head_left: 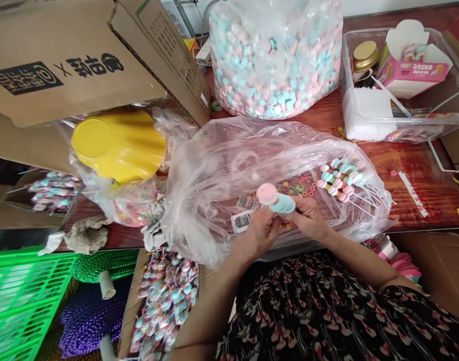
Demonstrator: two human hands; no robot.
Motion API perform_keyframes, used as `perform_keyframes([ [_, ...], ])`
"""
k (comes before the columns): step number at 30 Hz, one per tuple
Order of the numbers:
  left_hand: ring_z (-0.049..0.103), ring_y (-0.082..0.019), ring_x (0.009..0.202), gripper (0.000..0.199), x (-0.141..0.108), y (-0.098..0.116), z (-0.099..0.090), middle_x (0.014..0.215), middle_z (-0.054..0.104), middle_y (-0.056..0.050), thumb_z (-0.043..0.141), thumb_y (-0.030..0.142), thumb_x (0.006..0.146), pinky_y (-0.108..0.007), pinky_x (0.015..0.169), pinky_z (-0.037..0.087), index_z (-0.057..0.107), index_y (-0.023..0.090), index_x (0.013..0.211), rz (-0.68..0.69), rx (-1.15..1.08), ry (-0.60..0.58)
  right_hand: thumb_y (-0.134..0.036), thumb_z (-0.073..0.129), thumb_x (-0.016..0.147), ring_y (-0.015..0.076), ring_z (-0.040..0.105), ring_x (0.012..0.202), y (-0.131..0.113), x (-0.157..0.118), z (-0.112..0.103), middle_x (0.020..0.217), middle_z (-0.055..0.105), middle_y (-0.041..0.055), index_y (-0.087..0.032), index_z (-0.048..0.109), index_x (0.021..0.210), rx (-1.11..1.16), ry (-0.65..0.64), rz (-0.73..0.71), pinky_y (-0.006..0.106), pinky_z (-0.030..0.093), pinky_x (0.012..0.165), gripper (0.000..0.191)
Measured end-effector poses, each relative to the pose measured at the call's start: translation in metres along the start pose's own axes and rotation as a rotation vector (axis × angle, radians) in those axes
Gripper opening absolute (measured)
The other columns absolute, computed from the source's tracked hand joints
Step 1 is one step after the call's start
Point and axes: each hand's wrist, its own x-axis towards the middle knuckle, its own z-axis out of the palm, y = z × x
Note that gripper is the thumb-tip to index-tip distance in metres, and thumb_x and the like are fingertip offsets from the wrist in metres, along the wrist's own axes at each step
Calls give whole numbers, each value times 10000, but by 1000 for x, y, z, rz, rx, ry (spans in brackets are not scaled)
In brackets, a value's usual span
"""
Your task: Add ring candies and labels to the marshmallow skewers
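The left hand (261, 234) and right hand (306, 218) are closed around a pink-and-blue marshmallow (276, 198), held at centre frame just above a clear bag (229, 168). Several skewers (336, 183) already threaded with pastel marshmallows lie on the bag to the right, and wrapped sticks (163, 301) sit in a box (133, 311) at bottom centre. A big sack of loose marshmallows (275, 57) remains at top centre. Fingers hide whether the held marshmallow is on a stick, and the bag's film blurs what lies beneath it
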Motion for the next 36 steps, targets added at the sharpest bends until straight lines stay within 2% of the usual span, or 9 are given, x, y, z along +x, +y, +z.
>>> perform_keyframes([
  [2,571,-186,815,226,-3,-4,-1,903,673,-68,705,303,820,-307,779,466,714,178,1008,-60,-48,16,-466,728,808,143,562,690,3,0,-2,713,644,-9,-197,715,795,13,49,-26,278,500,687,270],
  [5,577,-167,781,349,-6,-11,-3,866,678,-50,691,421,848,-281,736,466,713,177,1096,-239,-309,-28,-454,724,816,154,580,719,6,2,-9,742,665,-9,-196,730,809,9,40,-3,292,507,721,258],
  [7,576,-151,742,362,-6,-15,-2,797,673,-34,656,484,868,-270,719,465,745,176,1036,-340,-496,-16,-457,736,804,155,576,699,6,3,-12,704,655,-13,-194,736,794,38,-25,19,289,505,698,263],
  [11,555,-124,664,324,0,-14,5,720,671,-20,786,480,744,-256,670,464,779,166,822,-446,-675,66,-444,778,760,165,618,715,11,3,-16,727,697,-7,-205,764,794,169,-77,65,298,520,718,241],
  [15,552,-105,627,231,5,-8,8,690,667,-10,846,375,687,-229,607,446,764,164,732,-436,-664,146,-415,777,766,160,641,724,17,0,-20,735,721,4,-211,786,816,253,-7,90,299,530,742,210],
  [23,534,-86,537,255,7,-4,15,592,646,14,874,336,653,-223,557,436,687,163,670,-401,-768,258,-436,839,679,166,634,690,5,2,-23,741,721,6,-199,788,819,218,-16,140,318,552,717,280],
  [30,551,-77,560,318,5,3,16,597,610,34,914,295,572,-211,583,454,627,161,601,-415,-853,335,-386,825,703,153,626,646,26,-8,-10,652,685,1,-202,782,731,271,44,88,296,536,666,190],
  [33,549,-76,560,325,2,0,11,613,621,29,916,305,569,-205,568,445,629,159,612,-444,-880,280,-392,824,704,165,632,668,26,-11,-8,675,690,4,-200,789,774,273,8,92,305,538,662,207],
  [36,577,-91,602,272,-2,-6,4,690,683,3,893,328,622,-221,611,469,706,159,725,-480,-841,130,-410,809,722,179,643,713,19,-10,-13,725,705,5,-208,793,854,257,-43,108,335,549,725,242],
])
